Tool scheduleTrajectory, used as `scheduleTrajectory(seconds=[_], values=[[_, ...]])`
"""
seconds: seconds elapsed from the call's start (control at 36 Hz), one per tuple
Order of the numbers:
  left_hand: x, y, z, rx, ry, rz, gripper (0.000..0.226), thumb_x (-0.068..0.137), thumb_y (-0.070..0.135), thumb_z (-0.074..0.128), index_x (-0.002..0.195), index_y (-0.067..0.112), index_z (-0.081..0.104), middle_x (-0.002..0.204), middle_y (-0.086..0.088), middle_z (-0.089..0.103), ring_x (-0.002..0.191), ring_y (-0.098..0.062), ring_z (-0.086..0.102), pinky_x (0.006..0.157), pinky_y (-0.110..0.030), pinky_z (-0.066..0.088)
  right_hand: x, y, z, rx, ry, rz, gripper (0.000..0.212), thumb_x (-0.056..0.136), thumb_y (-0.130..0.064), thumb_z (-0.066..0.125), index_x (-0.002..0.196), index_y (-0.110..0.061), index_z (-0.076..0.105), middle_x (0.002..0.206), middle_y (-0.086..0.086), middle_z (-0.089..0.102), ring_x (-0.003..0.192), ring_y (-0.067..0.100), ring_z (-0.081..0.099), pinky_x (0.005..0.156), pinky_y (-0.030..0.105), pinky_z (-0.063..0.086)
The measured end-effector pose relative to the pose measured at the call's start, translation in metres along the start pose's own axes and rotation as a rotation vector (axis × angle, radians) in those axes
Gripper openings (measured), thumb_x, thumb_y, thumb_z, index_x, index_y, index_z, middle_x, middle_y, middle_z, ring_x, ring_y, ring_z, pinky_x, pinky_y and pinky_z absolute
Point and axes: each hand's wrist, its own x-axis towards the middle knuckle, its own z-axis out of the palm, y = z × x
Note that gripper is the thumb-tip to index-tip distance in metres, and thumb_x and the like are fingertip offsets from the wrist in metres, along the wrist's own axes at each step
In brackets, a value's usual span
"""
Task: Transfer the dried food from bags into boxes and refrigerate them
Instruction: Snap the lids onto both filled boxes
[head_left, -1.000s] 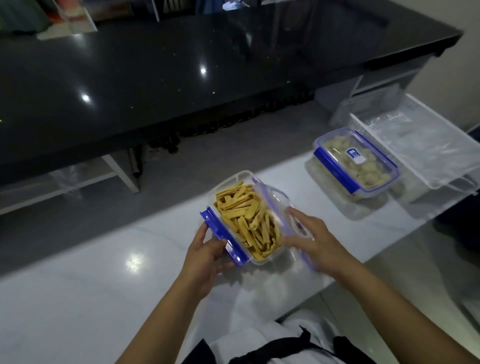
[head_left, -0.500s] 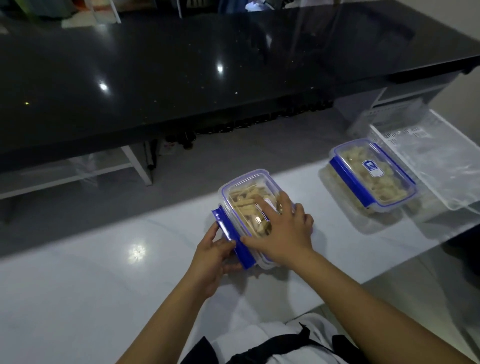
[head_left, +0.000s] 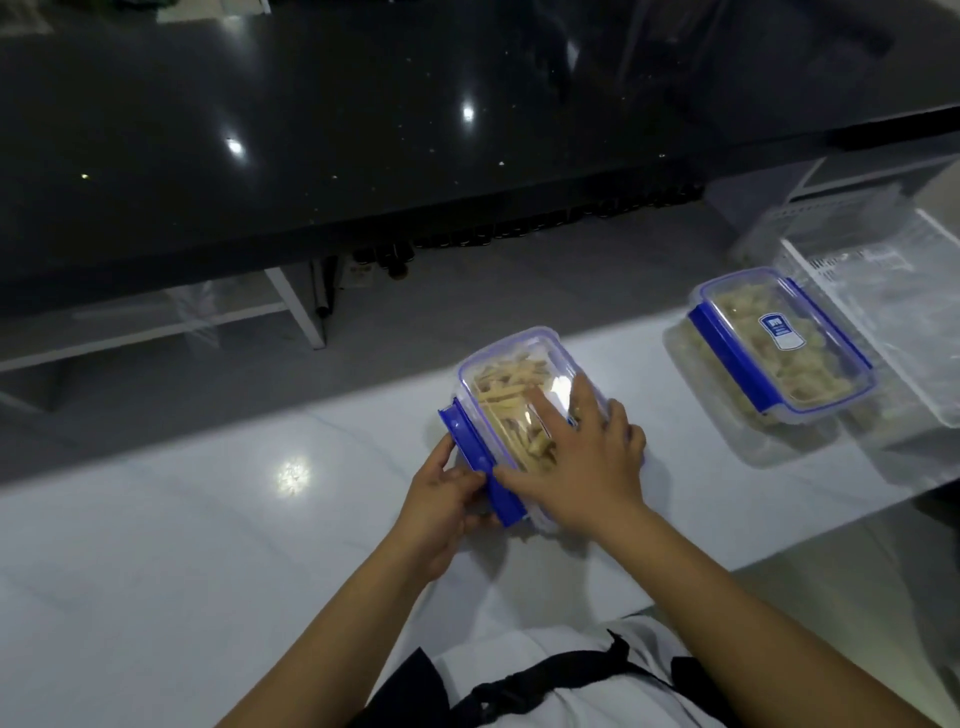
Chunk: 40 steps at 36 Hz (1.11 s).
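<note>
Blue latch (head_left: 480, 460) first, on the left long side of the box (head_left: 519, 395), and it's flared outward, not snapped down. That's what the coming move turns on, I'd say. The box sits on the white table (head_left: 208, 519) with its long axis running from near-right to far-left, away from me at a slant, and this open latch runs along that same axis, right against my left hand (head_left: 441, 499).

My left hand is the nearer one to it. It comes in low from the left, wrist almost on the table, thumb lying along the latch's outer face and the other fingers tucked under its near end, pinched on the flap. So the latch lies just ahead of and to the right of those fingers, touching them.

Over the top, my right hand (head_left: 576, 457) is flat on the clear lid (head_left: 524, 364), palm down, fingers spread apart and pointing up the long axis, pressing rather than gripping. Through the lid I can see yellow dried sticks (head_left: 498, 384) filling the box. The latch on the right side is hidden under that hand, so I can't tell if it's down.

Further right, well apart, a second box (head_left: 779, 343) stands with lid on and both blue latches folded down, resting on a clear bag (head_left: 753, 441). Past it, at the table's right edge, lies a clear plastic tray (head_left: 893, 322).
</note>
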Motion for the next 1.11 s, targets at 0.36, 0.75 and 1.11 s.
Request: scheduleTrajectory(seconds=[0.36, 0.75, 1.11], values=[[-0.005, 0.003, -0.003, -0.066, -0.026, -0.021, 0.056, 0.099, 0.001, 0.055, 0.143, 0.035, 0.047, 0.115, -0.014, 0.073, 0.101, -0.035, 0.073, 0.075, -0.047, 0.061, 0.029, -0.007, -0.04, 0.129, 0.037, 0.046, 0.106, 0.055, -0.095, 0.041, 0.15, -0.055, 0.016, 0.165, -0.006, 0.007, 0.143, 0.038, 0.022, 0.111, 0.054, 0.024], [-0.006, -0.002, 0.007, 0.007, -0.047, -0.029, 0.058, 0.097, -0.003, 0.049, 0.134, 0.043, 0.05, 0.11, -0.01, 0.076, 0.093, -0.033, 0.074, 0.071, -0.045, 0.061, 0.005, -0.013, -0.006, -0.036, 0.052, 0.007, 0.105, 0.056, -0.096, 0.039, 0.149, -0.053, 0.016, 0.164, -0.001, 0.006, 0.138, 0.041, 0.019, 0.111, 0.058, 0.02], [-0.007, -0.003, 0.006, -0.004, -0.032, -0.053, 0.057, 0.098, 0.002, 0.057, 0.136, 0.044, 0.045, 0.108, -0.013, 0.075, 0.099, -0.031, 0.074, 0.072, -0.046, 0.062, 0.057, -0.031, -0.016, -0.068, -0.039, 0.037, 0.102, 0.062, -0.097, 0.034, 0.151, -0.05, 0.014, 0.166, 0.005, 0.003, 0.142, 0.047, 0.014, 0.111, 0.06, 0.017]])
